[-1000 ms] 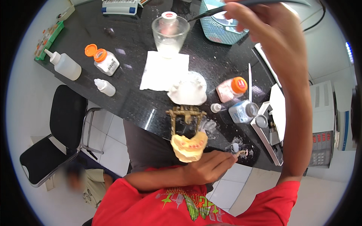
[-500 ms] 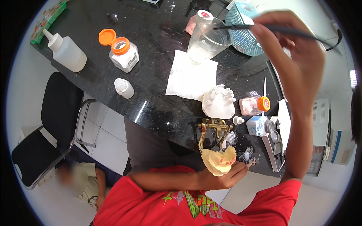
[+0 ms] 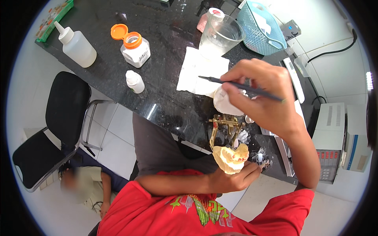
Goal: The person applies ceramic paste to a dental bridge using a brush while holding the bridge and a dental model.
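Observation:
My right hand (image 3: pixel 265 94) pinches a slim dark paintbrush (image 3: pixel 252 89), its pointed tip above the white folded tissue (image 3: pixel 191 74). My left hand (image 3: pixel 232 179) is closed around the yellowish dental cast (image 3: pixel 230 161), near my chest; pink-red patches mark its ridge. This cast hangs from the brass articulator (image 3: pixel 225 122), which lies on the table and also meets the white dental cast (image 3: pixel 225 103), partly covered by my right hand. Beyond the tissue stands a clear cup (image 3: pixel 220 39) with some liquid in it.
On the black tabletop (image 3: pixel 165 27) stand an orange-capped jar with its lid open (image 3: pixel 136 51), a small white bottle (image 3: pixel 135 82) and a nozzle bottle (image 3: pixel 80 51). A blue basket (image 3: pixel 260 37) sits at the far right. A seated person (image 3: pixel 92 187) and black chair (image 3: pixel 67 104) are left.
My right hand has brought the paintbrush out of the cup, down and nearer, over the tissue. It now covers the jars at the right. My left hand keeps the yellowish cast.

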The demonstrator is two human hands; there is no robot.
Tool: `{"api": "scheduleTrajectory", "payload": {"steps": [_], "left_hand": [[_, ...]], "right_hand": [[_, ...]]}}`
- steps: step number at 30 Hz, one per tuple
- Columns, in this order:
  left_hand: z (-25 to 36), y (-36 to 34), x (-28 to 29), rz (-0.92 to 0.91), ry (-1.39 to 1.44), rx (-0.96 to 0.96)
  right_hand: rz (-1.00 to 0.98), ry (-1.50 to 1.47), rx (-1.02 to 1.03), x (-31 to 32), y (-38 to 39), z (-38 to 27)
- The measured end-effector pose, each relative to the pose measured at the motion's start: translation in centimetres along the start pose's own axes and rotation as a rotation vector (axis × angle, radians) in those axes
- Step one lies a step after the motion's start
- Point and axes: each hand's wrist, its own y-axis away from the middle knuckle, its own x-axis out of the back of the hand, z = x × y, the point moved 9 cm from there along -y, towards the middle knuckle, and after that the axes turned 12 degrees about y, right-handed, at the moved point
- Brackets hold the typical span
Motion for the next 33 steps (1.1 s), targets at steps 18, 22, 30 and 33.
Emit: {"api": "scheduleTrajectory", "payload": {"steps": [18,22,30,33], "left_hand": [[-0.5,-2.3,0.1,0.051,-0.073,0.102],[-0.6,-2.2,0.1,0.054,-0.084,0.154],[-0.4,-2.1,0.0,0.012,-0.157,0.213],[-0.4,-2.2,-0.2,0.010,-0.153,0.227]], "right_hand": [[0.499,-0.728,-0.806,4.1,32.2,3.2],[0.411,-0.722,-0.907,1.7,34.0,3.8],[0.307,-0.549,-0.845,1.0,33.3,4.1],[0.252,-0.478,-0.728,1.4,32.5,3.8]]}}
